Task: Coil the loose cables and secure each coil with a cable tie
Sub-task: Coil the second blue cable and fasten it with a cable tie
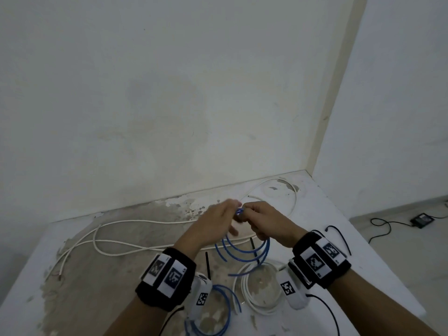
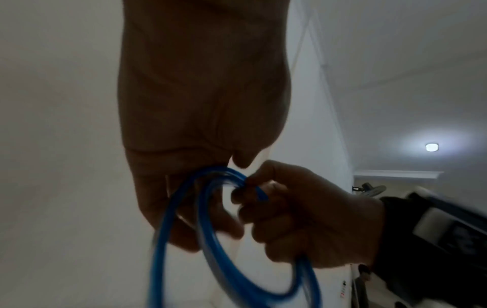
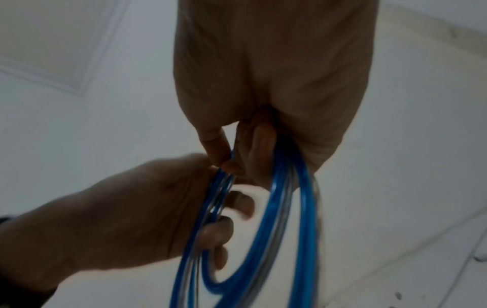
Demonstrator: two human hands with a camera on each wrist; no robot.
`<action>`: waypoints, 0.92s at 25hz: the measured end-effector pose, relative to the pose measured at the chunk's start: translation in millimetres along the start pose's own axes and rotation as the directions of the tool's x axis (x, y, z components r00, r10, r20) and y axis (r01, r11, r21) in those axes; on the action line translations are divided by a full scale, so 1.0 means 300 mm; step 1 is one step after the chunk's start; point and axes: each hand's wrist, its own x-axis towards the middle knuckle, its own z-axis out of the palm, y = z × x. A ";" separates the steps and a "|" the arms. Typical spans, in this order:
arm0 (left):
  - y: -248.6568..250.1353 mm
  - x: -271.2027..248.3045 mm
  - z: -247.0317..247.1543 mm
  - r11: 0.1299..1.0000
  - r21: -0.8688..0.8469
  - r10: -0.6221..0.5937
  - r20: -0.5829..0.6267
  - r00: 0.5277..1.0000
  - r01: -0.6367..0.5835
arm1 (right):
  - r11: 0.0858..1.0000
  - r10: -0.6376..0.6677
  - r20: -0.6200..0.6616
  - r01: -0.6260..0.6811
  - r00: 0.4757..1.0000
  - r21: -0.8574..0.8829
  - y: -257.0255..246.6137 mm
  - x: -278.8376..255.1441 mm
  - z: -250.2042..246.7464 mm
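Several loops of a blue cable (image 1: 267, 246) hang above the table from both hands. My left hand (image 1: 224, 215) has its fingers (image 3: 218, 235) curled round one side of the loops (image 3: 218, 200). My right hand (image 1: 255, 218) pinches the top of the coil (image 2: 237, 179) and grips its other side in the palm. The blue cable's tail (image 1: 224, 293) trails on the table by my left wrist. Two black cable ties (image 1: 208, 264) (image 1: 252, 244) lie flat under the hands. A white coiled cable (image 1: 242, 289) lies near my right wrist.
A long loose white cable (image 1: 150, 222) sprawls across the stained table (image 1: 84, 275) towards the wall corner. The table's right edge (image 1: 378, 263) drops to a floor with a black adapter (image 1: 421, 224) and its lead.
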 end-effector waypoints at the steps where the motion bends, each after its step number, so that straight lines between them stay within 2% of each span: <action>1: 0.001 -0.003 0.021 0.999 0.046 -0.009 0.040 0.999 0.007 | 0.997 0.007 -0.017 -0.006 1.000 0.074 -0.002 0.003 -0.004; 2: -0.003 -0.003 0.037 0.999 0.044 -0.005 0.017 1.000 0.004 | 0.985 0.019 -0.024 -0.014 1.000 0.170 -0.002 0.004 -0.008; 4: -0.019 0.009 0.053 0.998 -0.066 -0.009 -0.109 0.994 0.002 | 0.932 0.024 -0.024 -0.014 0.999 0.363 0.010 0.006 -0.010; 6: -0.033 0.021 0.064 0.962 -0.272 -0.110 -0.279 0.954 0.032 | 0.868 0.023 -0.057 0.008 0.998 0.496 0.029 0.008 0.000; 8: -0.032 0.034 0.074 0.884 -0.465 -0.238 -0.367 0.899 0.044 | 0.790 0.049 -0.103 0.025 0.993 0.613 0.044 0.011 0.016; 11: -0.014 0.034 0.093 0.752 -0.659 -0.323 -0.315 0.893 0.039 | 0.669 0.066 -0.181 0.090 0.981 0.737 0.036 0.012 0.026; 13: 0.000 0.029 0.095 0.679 -0.729 -0.363 -0.228 0.904 0.088 | 0.703 0.055 -0.255 0.144 0.965 0.697 0.025 0.012 0.024; 16: 0.013 0.023 0.075 0.774 -0.616 -0.349 -0.228 0.909 0.143 | 0.828 0.016 -0.331 0.173 0.943 0.533 0.034 0.001 0.015; 18: 0.022 0.033 0.057 0.815 -0.563 -0.330 -0.258 0.908 0.137 | 0.875 -0.001 -0.343 0.167 0.939 0.455 0.048 -0.009 0.011; 20: 0.034 0.048 0.055 0.884 -0.457 -0.245 -0.274 0.930 0.098 | 0.892 -0.014 -0.345 0.167 0.939 0.420 0.058 -0.013 0.010; 22: 0.048 0.053 0.069 0.959 -0.270 -0.144 -0.203 0.969 0.086 | 0.892 -0.019 -0.364 0.180 0.931 0.415 0.065 -0.014 0.012; 23: 0.059 0.051 0.081 0.968 -0.235 -0.124 -0.158 0.980 0.085 | 0.887 -0.017 -0.380 0.189 0.925 0.421 0.068 -0.015 0.012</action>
